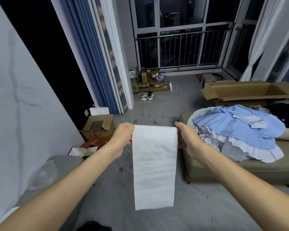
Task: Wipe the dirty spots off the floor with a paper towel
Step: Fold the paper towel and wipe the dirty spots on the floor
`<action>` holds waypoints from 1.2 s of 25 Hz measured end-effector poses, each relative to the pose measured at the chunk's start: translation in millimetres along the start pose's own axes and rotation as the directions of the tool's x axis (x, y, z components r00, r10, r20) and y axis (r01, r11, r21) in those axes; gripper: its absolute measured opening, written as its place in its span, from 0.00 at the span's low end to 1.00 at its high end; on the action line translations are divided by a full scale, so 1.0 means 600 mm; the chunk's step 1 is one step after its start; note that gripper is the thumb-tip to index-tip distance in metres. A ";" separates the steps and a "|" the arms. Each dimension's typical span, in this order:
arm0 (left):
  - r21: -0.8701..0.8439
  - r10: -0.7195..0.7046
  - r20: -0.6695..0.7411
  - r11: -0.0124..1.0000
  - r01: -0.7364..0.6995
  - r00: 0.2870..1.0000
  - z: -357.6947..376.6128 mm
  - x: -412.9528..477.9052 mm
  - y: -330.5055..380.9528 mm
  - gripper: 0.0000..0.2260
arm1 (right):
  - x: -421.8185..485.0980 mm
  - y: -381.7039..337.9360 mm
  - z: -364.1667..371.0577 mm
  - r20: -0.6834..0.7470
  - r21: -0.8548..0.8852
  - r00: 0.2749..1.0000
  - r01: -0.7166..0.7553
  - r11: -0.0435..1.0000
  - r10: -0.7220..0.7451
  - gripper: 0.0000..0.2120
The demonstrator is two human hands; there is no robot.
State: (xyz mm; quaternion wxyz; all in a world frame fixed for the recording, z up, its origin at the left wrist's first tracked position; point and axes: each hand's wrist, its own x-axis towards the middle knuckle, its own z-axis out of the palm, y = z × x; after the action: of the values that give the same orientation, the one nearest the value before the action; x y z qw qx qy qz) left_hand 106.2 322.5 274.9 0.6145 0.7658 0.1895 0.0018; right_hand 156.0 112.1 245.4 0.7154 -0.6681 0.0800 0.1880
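**Paper towel (154, 164) held up in the air, spots not wiped yet**

The long white sheet hangs down between the two arms, above the floor (158, 100). The left grip (123, 135) pinches the top left edge. The right grip (187, 137) pinches the top right edge. The bottom end hangs free and touches nothing.

It looks very light, thin and soft. It will flop and bend, and it could rip if it is pulled hard sideways. Holding it by the top edge is fine for carrying. For wiping, I think it should be folded or bunched into a pad, with the fingers pressing on the middle.

The dirty spots (148, 120) are dark marks on the grey floor, just past the hands and beside the sofa (223, 170). A few more marks sit near the left side of the sheet.
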 end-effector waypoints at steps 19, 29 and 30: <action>-0.039 0.222 0.058 0.975 -0.220 0.973 0.059 0.281 0.124 0.14 | 0.250 -0.177 -0.096 0.276 -0.232 0.921 0.341 0.911 -0.275 0.21; -0.009 0.281 -0.006 0.960 -0.281 0.960 -0.003 0.466 0.141 0.08 | 0.416 -0.231 -0.008 0.060 -0.335 0.920 0.384 0.860 -0.387 0.09; -0.010 0.295 -0.003 0.955 -0.295 0.956 -0.012 0.488 0.145 0.07 | 0.437 -0.236 0.008 0.025 -0.348 0.913 0.389 0.853 -0.406 0.08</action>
State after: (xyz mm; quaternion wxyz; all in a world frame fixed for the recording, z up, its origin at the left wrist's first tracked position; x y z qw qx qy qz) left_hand 401.4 399.9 291.2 0.6110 0.7825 0.0736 0.0949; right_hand 449.0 154.4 281.0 0.6080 -0.7897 -0.0766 0.0308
